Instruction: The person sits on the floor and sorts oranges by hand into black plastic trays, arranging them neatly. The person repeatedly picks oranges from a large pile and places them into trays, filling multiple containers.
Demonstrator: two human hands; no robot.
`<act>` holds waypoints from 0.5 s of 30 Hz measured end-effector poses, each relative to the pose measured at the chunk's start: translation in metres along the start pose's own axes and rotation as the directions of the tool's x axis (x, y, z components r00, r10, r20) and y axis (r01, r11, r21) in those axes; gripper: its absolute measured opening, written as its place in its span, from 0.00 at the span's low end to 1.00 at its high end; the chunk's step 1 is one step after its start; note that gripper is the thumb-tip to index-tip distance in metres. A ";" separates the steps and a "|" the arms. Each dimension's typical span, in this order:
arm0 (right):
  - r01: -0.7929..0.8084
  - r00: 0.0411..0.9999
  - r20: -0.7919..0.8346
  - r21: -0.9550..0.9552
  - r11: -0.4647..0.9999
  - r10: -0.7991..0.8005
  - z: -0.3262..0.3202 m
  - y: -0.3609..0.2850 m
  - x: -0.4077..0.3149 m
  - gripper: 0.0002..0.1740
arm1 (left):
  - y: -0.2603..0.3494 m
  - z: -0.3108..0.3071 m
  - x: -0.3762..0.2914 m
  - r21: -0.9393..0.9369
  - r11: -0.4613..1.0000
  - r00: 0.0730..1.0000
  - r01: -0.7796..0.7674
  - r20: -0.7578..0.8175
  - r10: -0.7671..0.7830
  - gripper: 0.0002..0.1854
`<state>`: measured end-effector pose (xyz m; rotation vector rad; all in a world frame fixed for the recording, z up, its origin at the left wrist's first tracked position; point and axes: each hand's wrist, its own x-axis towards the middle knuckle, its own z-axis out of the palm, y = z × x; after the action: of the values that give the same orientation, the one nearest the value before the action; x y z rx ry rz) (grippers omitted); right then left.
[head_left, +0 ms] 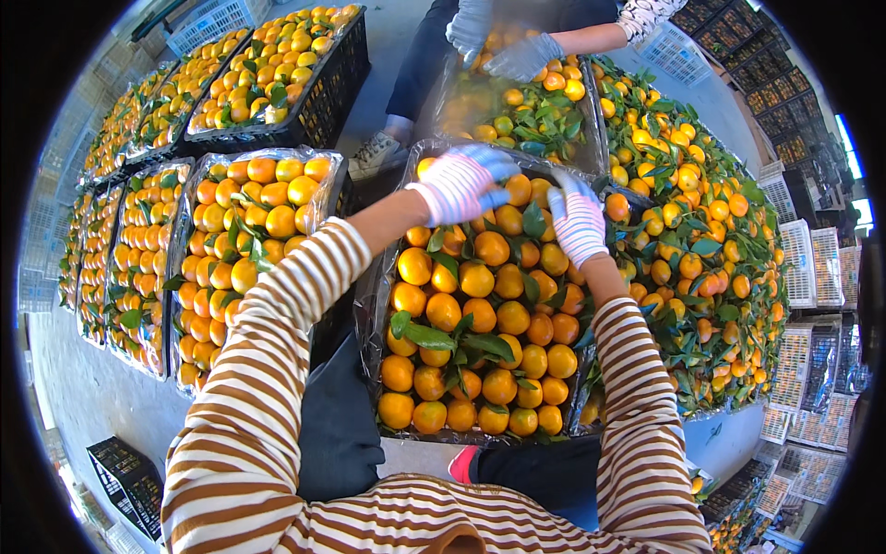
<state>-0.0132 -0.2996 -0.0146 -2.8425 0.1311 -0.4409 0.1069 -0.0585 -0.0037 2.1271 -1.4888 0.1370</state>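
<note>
In front of me stands a black crate lined with clear plastic film (379, 325), packed with rows of orange citrus fruit (477, 280) and some green leaves. My left hand (465, 181), in a striped knit glove, reaches over the crate's far left part, its fingers over the fruit; whether it grips one is hidden. My right hand (576, 213), gloved alike, rests at the far right corner by the film edge, fingers pointing away from me. What lies under its palm cannot be seen. Beside the crate on the right is a large heap of leafy citrus fruit (699, 277).
Across from me a person's grey-gloved hands (524, 58) work over another fruit crate (597, 118). Filled, film-lined crates (315, 104) stand in rows at left. A black crate (124, 478) sits on the floor at lower left. White plastic crates (796, 263) are stacked at right.
</note>
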 end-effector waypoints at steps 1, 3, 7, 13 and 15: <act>-0.017 1.000 0.022 -0.030 0.999 0.017 0.006 -0.003 -0.004 0.25 | 0.008 0.009 0.005 0.041 0.998 0.998 -0.036 0.056 0.034 0.27; 0.025 0.999 0.035 -0.157 0.987 -0.020 0.009 -0.009 -0.008 0.25 | 0.019 0.024 0.006 0.162 0.987 0.989 0.012 0.146 -0.036 0.31; -0.026 0.993 0.108 -0.162 0.986 0.044 -0.004 -0.021 -0.009 0.26 | 0.023 0.031 0.005 0.223 0.975 0.971 0.024 0.228 -0.076 0.33; -0.218 0.976 -0.011 -0.100 0.971 0.218 -0.052 0.014 0.002 0.26 | 0.025 0.025 0.009 0.272 0.962 0.967 0.018 0.242 -0.086 0.34; -0.413 0.871 0.124 -0.339 0.845 0.475 -0.062 0.034 -0.002 0.27 | 0.027 0.025 0.011 0.274 0.961 0.958 0.028 0.267 -0.104 0.34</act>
<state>-0.0357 -0.3469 0.0333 -2.9857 0.8729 -0.0244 0.0813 -0.0863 -0.0110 2.4958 -1.6309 0.0131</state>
